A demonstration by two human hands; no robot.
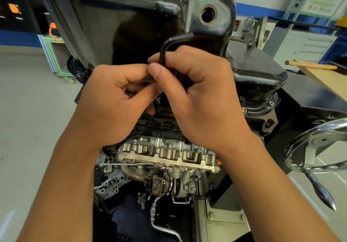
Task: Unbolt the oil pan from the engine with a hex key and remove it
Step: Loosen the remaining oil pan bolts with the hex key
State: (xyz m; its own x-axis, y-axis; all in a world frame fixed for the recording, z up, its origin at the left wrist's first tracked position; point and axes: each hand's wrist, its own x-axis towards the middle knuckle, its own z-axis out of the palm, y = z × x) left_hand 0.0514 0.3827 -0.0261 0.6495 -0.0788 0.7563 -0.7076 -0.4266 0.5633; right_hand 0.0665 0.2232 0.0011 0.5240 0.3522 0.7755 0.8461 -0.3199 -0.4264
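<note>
Up close, my right fingers (pixel 180 57) are wrapped tight round the long leg of the hex key (pixel 163 54). My left fingers (pixel 129 71) are curled in, pinching the shaft lower down, right over the black oil pan (pixel 112 16) sitting on the upturned engine (pixel 169 155). Reckon I'm mid-unbolting, so next the tip needs seating square before I swing it. Can't see the tip or bolt head behind my hands, and the pan's top edge runs out of frame.
</note>
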